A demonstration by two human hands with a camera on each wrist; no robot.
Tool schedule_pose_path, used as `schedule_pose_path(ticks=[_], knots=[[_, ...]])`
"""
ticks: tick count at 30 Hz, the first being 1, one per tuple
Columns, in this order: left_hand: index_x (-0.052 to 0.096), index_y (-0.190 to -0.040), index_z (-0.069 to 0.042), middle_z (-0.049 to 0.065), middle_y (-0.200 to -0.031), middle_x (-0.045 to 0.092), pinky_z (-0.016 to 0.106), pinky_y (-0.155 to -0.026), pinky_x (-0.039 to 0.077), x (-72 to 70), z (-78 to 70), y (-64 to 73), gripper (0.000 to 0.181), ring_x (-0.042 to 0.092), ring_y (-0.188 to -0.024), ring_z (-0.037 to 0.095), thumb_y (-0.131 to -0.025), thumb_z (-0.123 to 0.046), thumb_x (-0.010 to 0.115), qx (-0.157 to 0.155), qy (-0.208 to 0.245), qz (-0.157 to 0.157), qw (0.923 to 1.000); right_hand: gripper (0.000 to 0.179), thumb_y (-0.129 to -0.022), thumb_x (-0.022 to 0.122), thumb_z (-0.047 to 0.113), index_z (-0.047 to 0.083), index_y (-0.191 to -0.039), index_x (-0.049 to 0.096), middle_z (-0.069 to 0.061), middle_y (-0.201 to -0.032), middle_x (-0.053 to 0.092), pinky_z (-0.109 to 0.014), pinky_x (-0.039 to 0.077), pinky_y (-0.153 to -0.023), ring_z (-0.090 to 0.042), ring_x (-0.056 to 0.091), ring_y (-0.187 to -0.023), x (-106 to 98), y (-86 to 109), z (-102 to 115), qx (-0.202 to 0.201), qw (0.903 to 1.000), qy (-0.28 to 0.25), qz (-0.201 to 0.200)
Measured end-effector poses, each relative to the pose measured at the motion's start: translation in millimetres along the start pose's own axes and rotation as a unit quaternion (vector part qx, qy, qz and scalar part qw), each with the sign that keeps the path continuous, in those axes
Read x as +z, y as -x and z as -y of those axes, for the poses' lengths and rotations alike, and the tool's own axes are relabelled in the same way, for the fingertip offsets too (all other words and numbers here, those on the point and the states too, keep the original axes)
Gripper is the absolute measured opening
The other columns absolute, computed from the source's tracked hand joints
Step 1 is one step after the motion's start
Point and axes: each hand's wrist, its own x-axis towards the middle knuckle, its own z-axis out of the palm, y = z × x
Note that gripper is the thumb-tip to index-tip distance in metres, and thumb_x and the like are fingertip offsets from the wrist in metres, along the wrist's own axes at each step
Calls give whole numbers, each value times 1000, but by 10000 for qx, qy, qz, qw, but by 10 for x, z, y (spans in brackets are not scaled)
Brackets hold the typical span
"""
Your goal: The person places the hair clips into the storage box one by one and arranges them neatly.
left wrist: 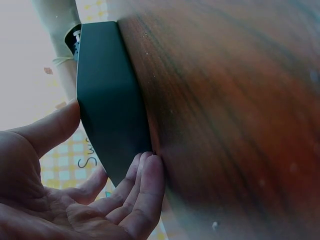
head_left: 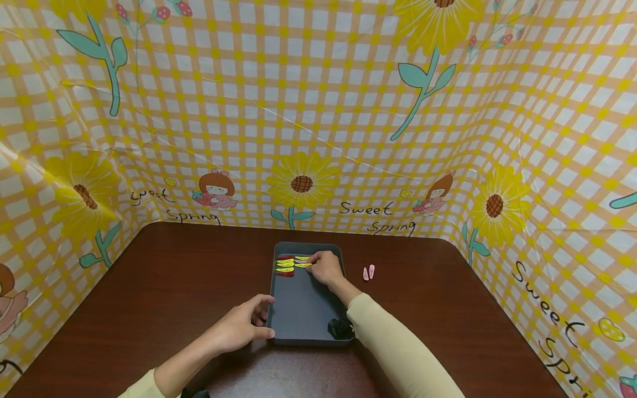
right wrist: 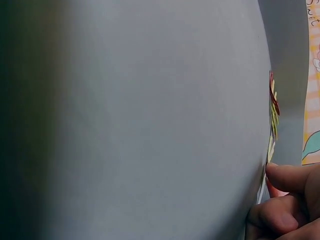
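A shallow grey tray [head_left: 304, 309] stands on the table. Along its far left lies a column of red and yellow hair clips [head_left: 285, 266]; beside it is a second column of yellow and pinkish clips [head_left: 301, 260]. My right hand [head_left: 327, 268] reaches over the tray's right side, thumb and forefinger pinching a clip at the second column, mostly hidden by the fingers. In the right wrist view those fingertips [right wrist: 277, 172] are low by the clips. My left hand [left wrist: 70, 200] touches the tray's left wall, thumb at the rim and fingertips by the bottom edge.
Two pink hair clips [head_left: 369, 272] lie on the brown table [head_left: 199, 276] right of the tray. A black device [head_left: 340, 328] by the right sleeve overlaps the tray's near right corner. Checked, flower-printed cloth [head_left: 239, 127] walls in the table's back and sides.
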Motion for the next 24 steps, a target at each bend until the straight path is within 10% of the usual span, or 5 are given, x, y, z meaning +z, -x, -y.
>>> schedule_pose_path(ticks=[24], knots=[[51, -140, -7, 9, -109, 61, 40, -80, 50, -6, 1, -4, 66, 60, -94, 19, -83, -18, 82, -39, 27, 14, 10000, 12, -85, 75, 1, 4, -97, 75, -13, -100, 70, -25, 41, -55, -18, 54, -72, -5, -21, -3, 64, 10000, 49, -40]])
